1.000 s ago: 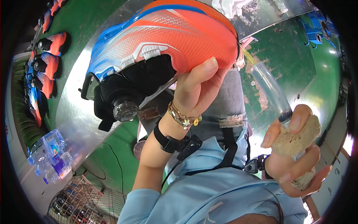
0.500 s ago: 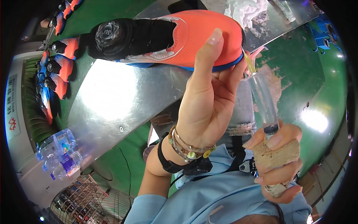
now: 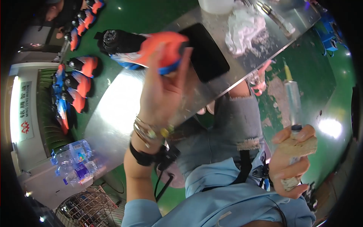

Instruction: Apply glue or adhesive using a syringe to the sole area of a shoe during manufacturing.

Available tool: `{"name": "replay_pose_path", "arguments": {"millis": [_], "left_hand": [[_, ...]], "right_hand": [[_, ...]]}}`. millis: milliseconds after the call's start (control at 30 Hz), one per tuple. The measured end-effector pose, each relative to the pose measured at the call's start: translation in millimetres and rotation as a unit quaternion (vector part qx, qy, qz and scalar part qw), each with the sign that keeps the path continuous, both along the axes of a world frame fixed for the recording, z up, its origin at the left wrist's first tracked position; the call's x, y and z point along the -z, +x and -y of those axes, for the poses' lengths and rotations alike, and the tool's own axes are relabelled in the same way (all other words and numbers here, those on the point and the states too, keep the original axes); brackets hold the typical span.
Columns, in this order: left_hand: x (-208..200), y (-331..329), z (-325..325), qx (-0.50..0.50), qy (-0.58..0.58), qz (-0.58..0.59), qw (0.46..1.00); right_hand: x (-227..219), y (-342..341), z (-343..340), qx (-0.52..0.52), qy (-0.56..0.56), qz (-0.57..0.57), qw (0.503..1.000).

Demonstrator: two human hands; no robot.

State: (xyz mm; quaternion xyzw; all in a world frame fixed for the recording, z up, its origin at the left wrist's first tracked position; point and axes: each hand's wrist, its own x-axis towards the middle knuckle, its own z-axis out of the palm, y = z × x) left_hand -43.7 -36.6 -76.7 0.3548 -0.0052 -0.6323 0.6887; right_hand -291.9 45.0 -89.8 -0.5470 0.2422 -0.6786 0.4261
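An orange sports shoe (image 3: 151, 45) with a black collar and blue sole is over the far left of the metal table. My left hand (image 3: 160, 90), blurred, reaches to its toe. The thumb and fingers are stretched apart on either side of the toe, and no firm grip shows. My right hand (image 3: 293, 162) is wrapped round a clear syringe (image 3: 293, 100) with a yellow nozzle pointing up, away from the shoe. A worn tan pad (image 3: 297, 146) sits in the same grip, its fingers curled over it.
A black phone (image 3: 208, 53) lies beside the shoe on the metal table (image 3: 113, 98). Behind are crumpled white tissue (image 3: 245, 30), a white container (image 3: 216, 4) and a clear tube (image 3: 276, 18). Similar shoes (image 3: 79, 83) line the left. Plastic bottles (image 3: 77, 162) stand near a wire fan (image 3: 89, 210).
The shoe and my left hand have moved left, and the shoe appears farther away, uncovering the phone. The syringe has moved right, away from the shoe's toe.
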Motion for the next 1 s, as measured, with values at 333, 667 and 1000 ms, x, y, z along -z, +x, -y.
{"name": "replay_pose_path", "arguments": {"millis": [333, 667, 1000], "left_hand": [[50, 201, 47, -0.272, -0.022, 0.219, 0.937], [46, 101, 189, 0.125, 0.035, 0.244, 0.961], [93, -31, 459, 0.300, -0.153, 0.650, 0.682]], "right_hand": [[2, -17, 43, 0.004, 0.091, -0.069, 0.993], [30, -20, 133, -0.022, 0.034, -0.046, 0.998], [45, -32, 137, -0.135, 0.085, 0.041, 0.986]]}}
